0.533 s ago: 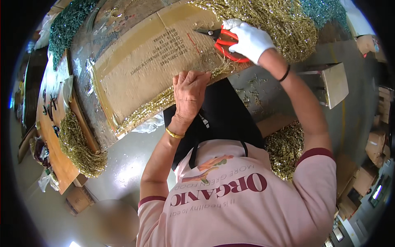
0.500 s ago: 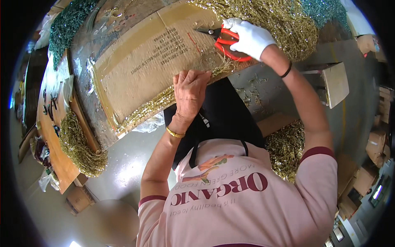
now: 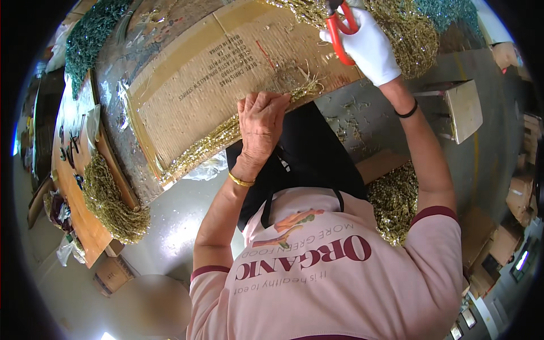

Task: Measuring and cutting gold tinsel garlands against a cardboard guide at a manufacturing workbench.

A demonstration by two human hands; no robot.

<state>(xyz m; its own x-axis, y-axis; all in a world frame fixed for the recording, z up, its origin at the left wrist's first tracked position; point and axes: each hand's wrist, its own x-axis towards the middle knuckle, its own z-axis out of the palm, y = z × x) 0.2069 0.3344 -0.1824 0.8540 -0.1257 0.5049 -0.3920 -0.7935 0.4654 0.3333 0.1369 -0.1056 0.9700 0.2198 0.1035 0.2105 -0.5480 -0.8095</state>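
Bare, with a gold bracelet at the wrist, my left hand (image 3: 262, 122) is closed around a bundle of gold glitter strands (image 3: 212, 140). The bundle lies along the near edge of a flat cardboard sheet (image 3: 187, 90), its frayed cut ends poking out to the right of my fist. In a white glove, my right hand (image 3: 371, 48) grips red-handled cutters (image 3: 343, 31), raised over the far right of the cardboard. The cutters' blades run up to the picture's top edge and are mostly out of sight.
A large heap of gold strands (image 3: 416, 42) lies right of the cardboard, with teal strands (image 3: 450, 12) behind. Another gold bunch (image 3: 107, 198) hangs off the wooden board at left, near dark green strands (image 3: 90, 39). A stool (image 3: 462, 110) stands at right; more gold strands (image 3: 392, 201) lie below.
My right hand has lifted the cutters up and to the right, away from the bundle's frayed ends. My left hand keeps its place on the bundle.
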